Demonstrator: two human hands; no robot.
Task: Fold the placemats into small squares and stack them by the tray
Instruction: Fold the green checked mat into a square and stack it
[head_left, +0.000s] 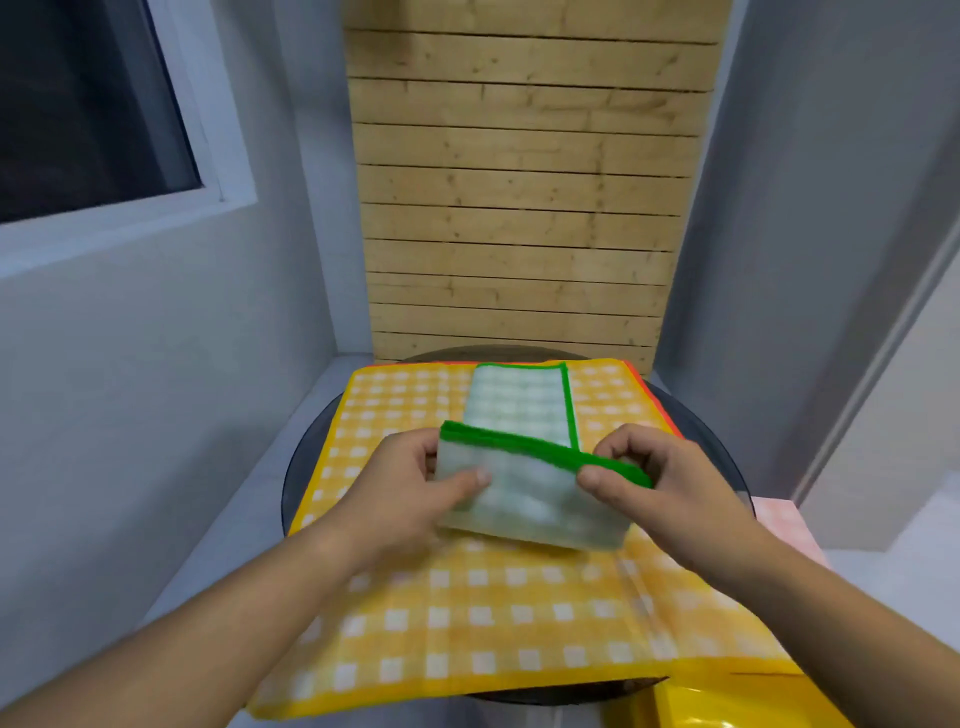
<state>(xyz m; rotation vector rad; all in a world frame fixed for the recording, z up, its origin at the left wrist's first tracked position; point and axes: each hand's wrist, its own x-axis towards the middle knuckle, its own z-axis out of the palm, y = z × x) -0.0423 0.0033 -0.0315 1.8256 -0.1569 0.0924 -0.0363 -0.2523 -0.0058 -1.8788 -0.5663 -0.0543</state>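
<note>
Because the green placemat (524, 499) looks light, soft and floppy, we judge its stitched green edge the best hold. Over the middle of the yellow placemat (467, 613), our left hand (410, 488) pinches the folded flap's left end, thumb on top; our right hand (660, 483) pinches the right end, both forearms angled inward.

Grey walls (130, 364) flank a pale wooden slat panel (519, 208); dark window (78, 104) at left.
</note>
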